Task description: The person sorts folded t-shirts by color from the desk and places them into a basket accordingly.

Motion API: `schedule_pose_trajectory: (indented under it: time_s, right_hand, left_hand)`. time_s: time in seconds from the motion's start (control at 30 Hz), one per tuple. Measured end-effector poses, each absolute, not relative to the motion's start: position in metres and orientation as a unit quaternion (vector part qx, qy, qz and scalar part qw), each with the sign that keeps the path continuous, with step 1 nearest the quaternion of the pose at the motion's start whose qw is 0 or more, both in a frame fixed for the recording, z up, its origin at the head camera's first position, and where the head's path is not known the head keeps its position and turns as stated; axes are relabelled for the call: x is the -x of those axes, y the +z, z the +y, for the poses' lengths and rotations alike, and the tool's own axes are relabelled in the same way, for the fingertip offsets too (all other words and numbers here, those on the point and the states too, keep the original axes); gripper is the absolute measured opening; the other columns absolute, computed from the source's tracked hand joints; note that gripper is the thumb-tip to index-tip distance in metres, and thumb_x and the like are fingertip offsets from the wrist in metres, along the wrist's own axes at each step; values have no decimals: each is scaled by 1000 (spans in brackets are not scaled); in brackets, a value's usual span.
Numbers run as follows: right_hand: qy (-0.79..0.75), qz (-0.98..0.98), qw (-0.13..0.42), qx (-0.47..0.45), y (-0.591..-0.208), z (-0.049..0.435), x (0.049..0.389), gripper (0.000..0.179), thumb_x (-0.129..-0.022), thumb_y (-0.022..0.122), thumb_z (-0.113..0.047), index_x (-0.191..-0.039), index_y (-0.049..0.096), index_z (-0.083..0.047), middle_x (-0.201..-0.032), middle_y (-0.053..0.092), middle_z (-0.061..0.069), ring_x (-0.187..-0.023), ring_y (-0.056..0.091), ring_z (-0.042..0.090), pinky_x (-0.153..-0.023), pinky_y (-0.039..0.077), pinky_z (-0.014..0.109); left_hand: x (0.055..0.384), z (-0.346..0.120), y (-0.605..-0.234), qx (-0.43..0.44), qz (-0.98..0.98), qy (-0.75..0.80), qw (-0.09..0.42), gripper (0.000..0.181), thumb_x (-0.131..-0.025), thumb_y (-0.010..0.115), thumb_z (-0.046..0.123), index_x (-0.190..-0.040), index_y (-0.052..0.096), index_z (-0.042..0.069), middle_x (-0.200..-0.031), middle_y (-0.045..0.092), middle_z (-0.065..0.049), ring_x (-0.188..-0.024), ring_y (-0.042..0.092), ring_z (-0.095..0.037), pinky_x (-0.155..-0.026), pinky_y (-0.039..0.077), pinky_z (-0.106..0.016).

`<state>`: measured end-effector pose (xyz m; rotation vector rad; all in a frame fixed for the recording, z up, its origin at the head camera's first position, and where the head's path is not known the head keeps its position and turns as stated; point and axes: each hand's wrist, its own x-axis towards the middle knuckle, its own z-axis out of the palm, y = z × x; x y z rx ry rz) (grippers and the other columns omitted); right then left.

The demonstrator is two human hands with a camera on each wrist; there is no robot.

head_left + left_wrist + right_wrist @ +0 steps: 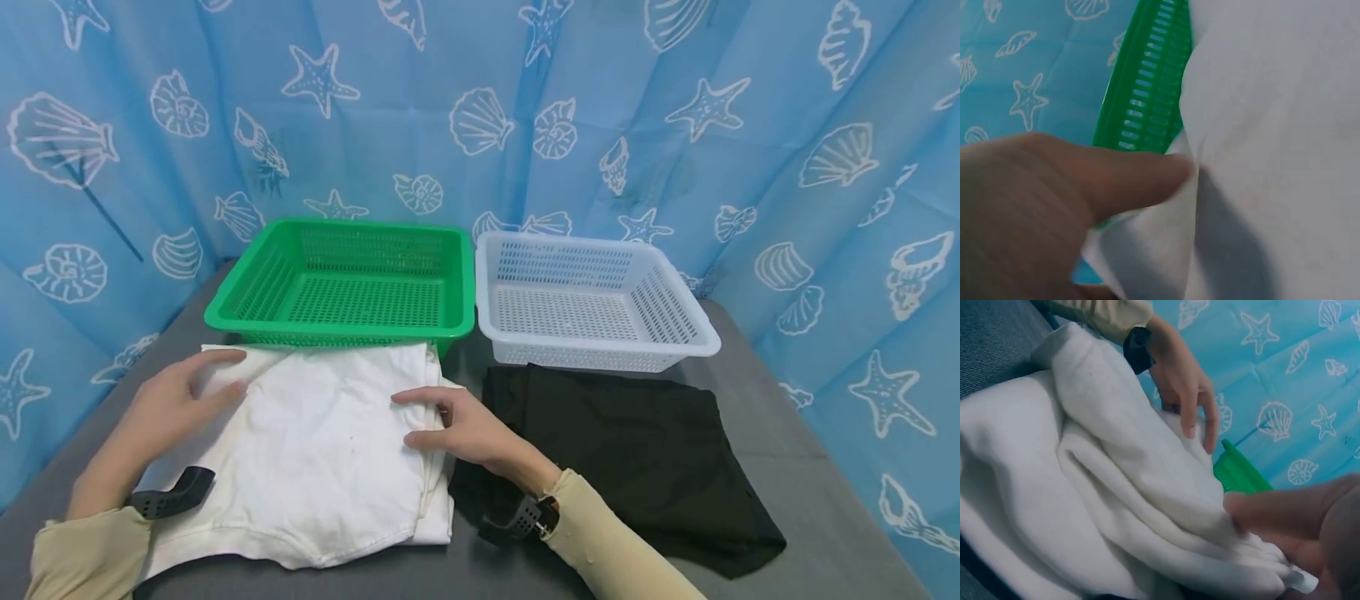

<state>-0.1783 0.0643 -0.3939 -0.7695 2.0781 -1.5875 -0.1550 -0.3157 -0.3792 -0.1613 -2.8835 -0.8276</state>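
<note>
A white folded garment [330, 450] lies in front of the green basket, its layers showing along the right side. My left hand [176, 408] is at its far left corner, thumb and index finger apart. In the left wrist view the left thumb [1141, 178] touches the cloth near a crease. My right hand [465, 425] is over the garment's right edge, thumb and index finger spread apart; the right wrist view has the right thumb [1272, 512] against the layered folds. Some fingers of both hands are hidden.
Behind the garment stand a green basket [341, 329] and, to its right, a white basket [600, 342]. A black folded garment [630, 467] lies on the grey surface [810, 492], partly under my right forearm. A blue shell-patterned curtain [420, 142] hangs behind.
</note>
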Motion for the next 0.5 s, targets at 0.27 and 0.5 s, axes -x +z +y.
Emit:
schedule_pose_trajectory:
  time_s: [0.27,0.5]
  right_hand:
    - [-589,745,182,254,-399,61,174,48,-84,76,1,-127,68,-18,-133,58,-1,-83,58,14,-69,49,27]
    - [-581,749,153,279,-384,60,168,46,-85,68,10,-128,65,-3,-132,60,11,-55,38,13,-54,37,25]
  left_hand:
    - [148,-315,-377,40,-960,-252,117,38,-93,69,21,-127,62,5,-103,62,-30,-95,54,-50,-76,41,-60]
    - [147,-311,-373,56,-935,-268,227,26,-88,72,6,-113,70,5,-100,60,-21,-79,49,-32,-64,34,-46]
